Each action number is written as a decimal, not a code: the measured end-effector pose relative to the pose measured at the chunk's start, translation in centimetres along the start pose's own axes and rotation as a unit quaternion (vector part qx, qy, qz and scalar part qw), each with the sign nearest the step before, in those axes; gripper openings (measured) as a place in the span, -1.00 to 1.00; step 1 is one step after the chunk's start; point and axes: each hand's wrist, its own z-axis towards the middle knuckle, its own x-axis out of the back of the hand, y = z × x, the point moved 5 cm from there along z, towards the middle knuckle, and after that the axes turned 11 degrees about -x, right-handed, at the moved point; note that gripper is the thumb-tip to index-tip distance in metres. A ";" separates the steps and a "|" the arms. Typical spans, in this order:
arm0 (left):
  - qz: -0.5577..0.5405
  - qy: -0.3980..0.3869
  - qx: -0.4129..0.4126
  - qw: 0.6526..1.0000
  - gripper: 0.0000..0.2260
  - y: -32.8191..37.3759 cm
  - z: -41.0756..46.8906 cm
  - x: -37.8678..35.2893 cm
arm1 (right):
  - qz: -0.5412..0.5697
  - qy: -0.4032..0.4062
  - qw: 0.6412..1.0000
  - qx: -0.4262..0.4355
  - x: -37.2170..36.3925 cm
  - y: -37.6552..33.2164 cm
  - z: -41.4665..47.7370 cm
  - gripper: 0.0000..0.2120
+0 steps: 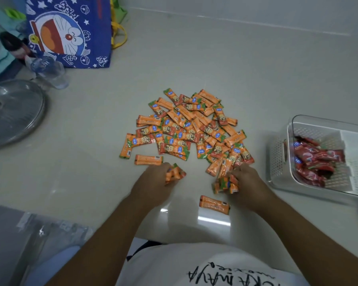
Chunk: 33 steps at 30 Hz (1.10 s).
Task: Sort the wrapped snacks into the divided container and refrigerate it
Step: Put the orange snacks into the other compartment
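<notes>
We look down on a pale glossy surface [194, 58] that meets a wall beyond the pile of orange snacks [186, 129], whose packets point every way. Right of the pile sits the divided container [277, 159], with red snacks [316, 159] in one compartment. At the pile's near edge our left hand [153, 180] curls round a small bundle [175, 173] of packets, and our right hand [246, 180] clutches a bigger bundle [225, 183] (both sets of fingers closed tight). A stray packet [214, 204] lies nearer still, its long axis running left to right.

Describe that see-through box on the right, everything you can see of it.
The container is a clear plastic box with rounded corners, lined with a white perforated insert and divider. It stands open-topped on the pale counter, partly cut off at the frame's right edge. Red wrapped snacks are heaped in its left compartment.
</notes>
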 end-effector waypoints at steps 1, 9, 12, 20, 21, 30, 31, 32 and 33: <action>-0.006 -0.016 -0.023 1.000 -0.83 1.4 -0.2 -0.8 | 0.027 0.018 0.999 -0.007 0.5 0.1 -0.2 -0.78; 0.098 -0.152 -0.079 0.980 -0.50 7.8 1.2 -8.6 | 0.212 0.049 0.950 -0.222 0.9 3.6 -0.4 -0.77; 0.171 -0.098 -0.089 0.976 -0.68 7.3 1.3 -8.3 | 0.189 0.083 0.958 -0.199 0.8 2.8 0.2 -0.83; -0.039 0.074 0.046 0.995 -0.82 6.1 2.2 -6.0 | 0.180 0.093 0.945 -0.256 -0.6 4.0 1.2 -0.64; -0.035 0.085 0.047 0.995 -0.85 6.5 2.9 -5.8 | 0.186 0.081 0.946 -0.254 -0.5 4.0 1.4 -0.66; 0.054 0.063 0.133 0.988 -0.57 7.7 7.5 -7.1 | 0.333 0.080 0.892 -0.297 0.2 4.3 1.4 -0.74; 0.047 0.060 0.132 0.988 -0.59 7.4 7.4 -7.0 | 0.350 0.084 0.882 -0.305 0.2 4.2 1.4 -0.70; 0.035 0.056 0.131 0.989 -0.63 7.0 7.2 -6.9 | 0.367 0.082 0.874 -0.308 0.3 4.0 1.5 -0.68; 0.021 0.052 0.130 0.990 -0.66 6.5 6.8 -6.8 | 0.380 0.075 0.870 -0.304 0.1 3.6 1.6 -0.67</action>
